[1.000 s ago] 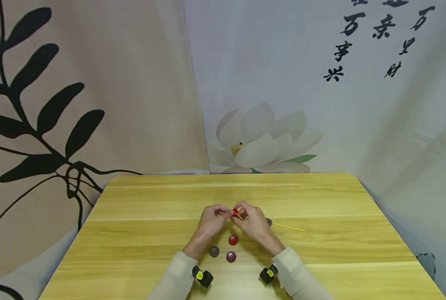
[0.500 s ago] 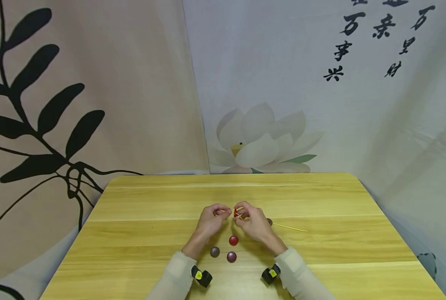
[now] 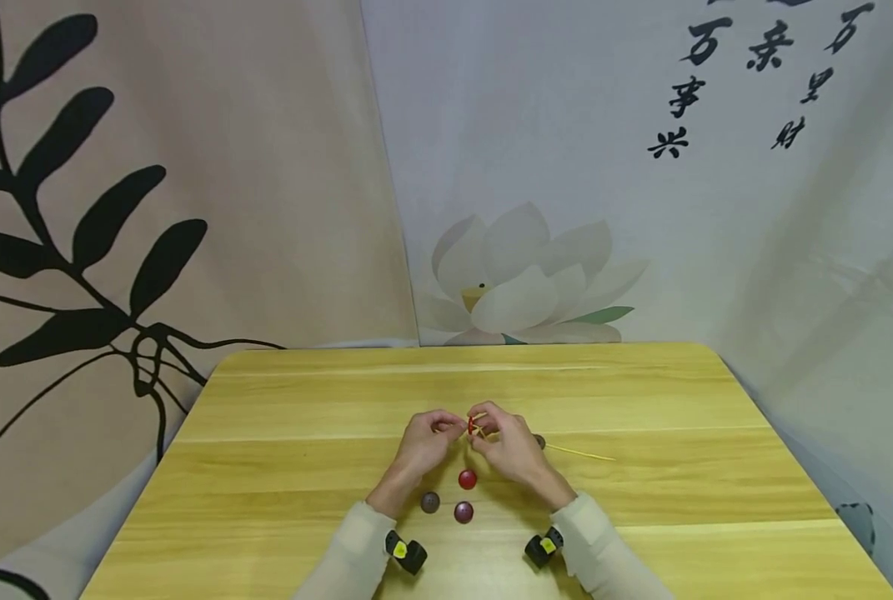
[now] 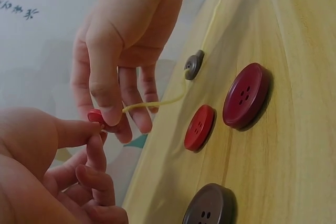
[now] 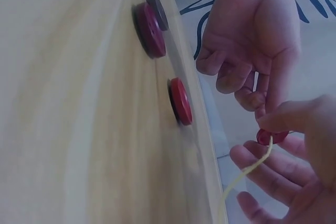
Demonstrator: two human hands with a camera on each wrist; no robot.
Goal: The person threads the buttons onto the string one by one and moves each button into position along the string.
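Cord (image 4: 152, 104): one; loose buttons (image 3: 467, 479): three

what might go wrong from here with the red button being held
The held red button might slip, since the right hand has it only in its fingers. A pull on the yellow string could drag the dark button it runs to. The loose red button lies close by, so a hand might knock it.

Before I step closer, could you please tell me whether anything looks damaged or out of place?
Nothing stands out: the loose red button, maroon button and brown button lie flat on the table, and the yellow string shows no visible tangle.
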